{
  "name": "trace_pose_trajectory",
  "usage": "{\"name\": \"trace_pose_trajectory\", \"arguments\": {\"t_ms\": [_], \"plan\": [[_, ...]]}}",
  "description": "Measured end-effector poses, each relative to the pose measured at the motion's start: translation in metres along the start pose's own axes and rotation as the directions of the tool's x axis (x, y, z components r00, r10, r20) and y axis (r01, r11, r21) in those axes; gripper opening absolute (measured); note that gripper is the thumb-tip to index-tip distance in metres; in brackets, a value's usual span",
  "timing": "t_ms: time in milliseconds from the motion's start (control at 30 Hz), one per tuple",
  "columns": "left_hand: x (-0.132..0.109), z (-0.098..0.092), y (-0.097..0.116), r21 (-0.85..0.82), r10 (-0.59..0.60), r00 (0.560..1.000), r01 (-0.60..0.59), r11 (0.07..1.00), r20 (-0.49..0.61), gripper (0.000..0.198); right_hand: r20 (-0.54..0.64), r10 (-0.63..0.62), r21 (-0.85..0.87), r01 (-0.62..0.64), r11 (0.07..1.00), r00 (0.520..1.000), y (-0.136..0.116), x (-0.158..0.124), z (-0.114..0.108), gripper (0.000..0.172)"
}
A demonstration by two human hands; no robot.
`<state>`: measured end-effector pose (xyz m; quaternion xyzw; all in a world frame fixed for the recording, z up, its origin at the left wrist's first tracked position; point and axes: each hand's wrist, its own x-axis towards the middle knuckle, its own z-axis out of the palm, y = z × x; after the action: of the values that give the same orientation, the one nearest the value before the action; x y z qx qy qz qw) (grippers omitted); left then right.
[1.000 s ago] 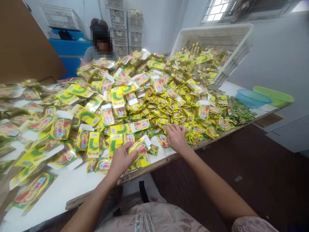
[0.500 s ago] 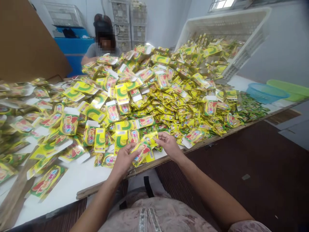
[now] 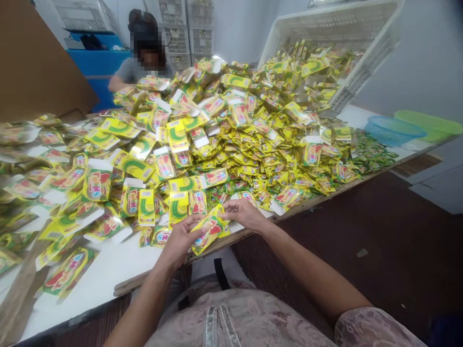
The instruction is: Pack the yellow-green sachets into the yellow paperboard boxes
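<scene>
Here's the printed carton [image 3: 208, 233], tilted above the front edge of the table [image 3: 112, 265], and the gap has closed! Half a second ago a yellow sachet [image 3: 218, 210] stretched clear between carton and right hand [image 3: 245, 214]; now those fingers crowd the carton's upper end and less yellow shows (how deep it sits, the fingers hide). I'd call that filling well along, not visibly finished. The left hand [image 3: 180, 239] pinches the carton, thumb on its face; the right's fingers are curled close, though whether they grip sachet or flap, I can't tell. Beyond, the sachet heap [image 3: 249, 166], then a tilted white crate [image 3: 336, 30].
</scene>
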<state>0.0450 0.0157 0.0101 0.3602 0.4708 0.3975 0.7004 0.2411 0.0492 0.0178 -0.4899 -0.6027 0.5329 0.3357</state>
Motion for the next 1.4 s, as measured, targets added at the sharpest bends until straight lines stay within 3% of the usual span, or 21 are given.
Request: {"name": "trace_pose_trajectory", "arguments": {"t_ms": [67,167,200,267,333,367,433,533,633,700,767,867,933,1067,1200,1300,1400], "plan": [[0.000,-0.002,0.001,-0.057,-0.025,1.000,0.024,0.998,-0.003,0.045,0.022,-0.004,-0.053,0.005,0.999,1.000,-0.001,-0.001,-0.007,0.036],[0.000,-0.006,0.002,-0.071,-0.019,0.997,0.014,0.997,-0.078,0.050,-0.121,-0.087,-0.328,0.043,0.944,0.989,0.004,-0.006,-0.020,0.031],[0.000,-0.008,0.002,-0.039,-0.002,0.993,-0.002,0.999,-0.116,0.051,-0.144,-0.133,-0.483,0.048,0.874,0.981,0.008,-0.008,-0.022,0.030],[0.000,-0.011,0.003,0.049,0.036,0.984,-0.028,0.998,-0.172,0.052,-0.072,-0.187,-0.756,0.069,0.651,0.980,0.021,-0.011,-0.023,0.032],[0.001,-0.012,0.002,0.122,0.063,0.978,-0.039,0.992,-0.198,0.053,0.037,-0.167,-0.876,0.112,0.468,0.985,0.035,-0.012,-0.020,0.033],[0.001,-0.013,0.002,0.145,0.070,0.977,-0.041,0.989,-0.201,0.054,0.048,-0.165,-0.888,0.118,0.445,0.985,0.042,-0.012,-0.018,0.033],[0.002,-0.012,0.000,0.173,0.080,0.976,-0.045,0.984,-0.201,0.054,-0.044,-0.212,-0.841,0.078,0.535,0.976,0.051,-0.010,-0.016,0.032],[0.004,-0.012,-0.002,0.207,0.083,0.979,-0.043,0.977,-0.187,0.052,-0.242,-0.236,-0.570,0.059,0.819,0.941,0.052,-0.006,-0.018,0.030],[0.006,-0.011,-0.004,0.262,0.082,0.982,-0.035,0.965,-0.169,0.050,-0.200,-0.180,-0.250,0.128,0.960,0.963,0.037,-0.004,-0.021,0.034],[0.007,-0.010,-0.005,0.281,0.082,0.986,-0.038,0.959,-0.145,0.051,-0.089,-0.200,-0.202,0.179,0.963,0.976,0.025,-0.004,-0.020,0.035],[0.007,-0.008,-0.005,0.273,0.080,0.991,-0.048,0.961,-0.106,0.052,0.007,-0.209,-0.271,0.203,0.941,0.978,0.014,-0.003,-0.019,0.033],[0.006,-0.007,-0.004,0.244,0.079,0.994,-0.058,0.968,-0.076,0.052,0.078,-0.137,-0.342,0.155,0.927,0.988,0.005,0.000,-0.022,0.034],[0.004,-0.007,-0.003,0.231,0.087,0.993,-0.066,0.971,-0.082,0.053,0.120,-0.120,-0.276,0.149,0.950,0.986,0.001,0.003,-0.025,0.035],[0.003,-0.007,-0.001,0.202,0.114,0.991,-0.098,0.974,-0.065,0.049,0.113,-0.160,-0.182,0.178,0.967,0.981,-0.003,0.005,-0.025,0.034],[0.003,-0.006,-0.002,0.189,0.131,0.991,-0.121,0.975,-0.041,0.048,0.057,-0.174,-0.413,0.182,0.892,0.983,-0.009,0.003,-0.018,0.022],[0.002,-0.005,-0.002,0.191,0.127,0.992,-0.122,0.974,-0.014,0.048,0.088,-0.179,-0.566,0.197,0.800,0.980,-0.015,0.001,-0.014,0.012],[0.001,-0.005,-0.001,0.171,0.114,0.993,-0.105,0.980,-0.043,0.047,0.110,-0.160,-0.610,0.193,0.768,0.981,-0.018,0.001,-0.016,0.006]]}}
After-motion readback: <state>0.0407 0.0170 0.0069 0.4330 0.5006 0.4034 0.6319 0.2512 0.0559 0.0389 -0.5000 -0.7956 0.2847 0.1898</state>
